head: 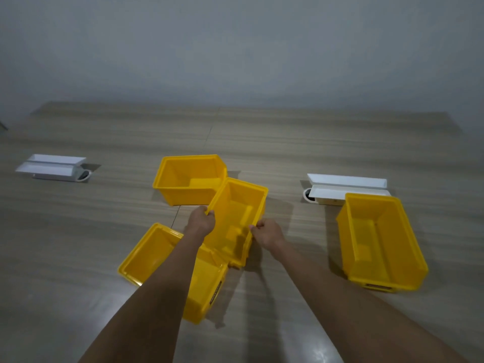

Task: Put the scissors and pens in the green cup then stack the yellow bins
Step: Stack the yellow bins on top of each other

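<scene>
Several yellow bins stand on the wooden table. Both hands grip the middle bin (239,205), which is tilted: my left hand (201,222) pinches its left rim and my right hand (267,233) pinches its right rim. Its far end touches the far bin (188,179). Its near end hangs over the near bin (157,254), which my left forearm partly hides. A fourth bin (379,239) sits alone at the right. No scissors, pens or green cup are in view.
Two white open cable boxes are set in the table (288,142), one at the far left (52,167) and one at the right (348,188) just behind the right bin. A grey wall runs behind the table.
</scene>
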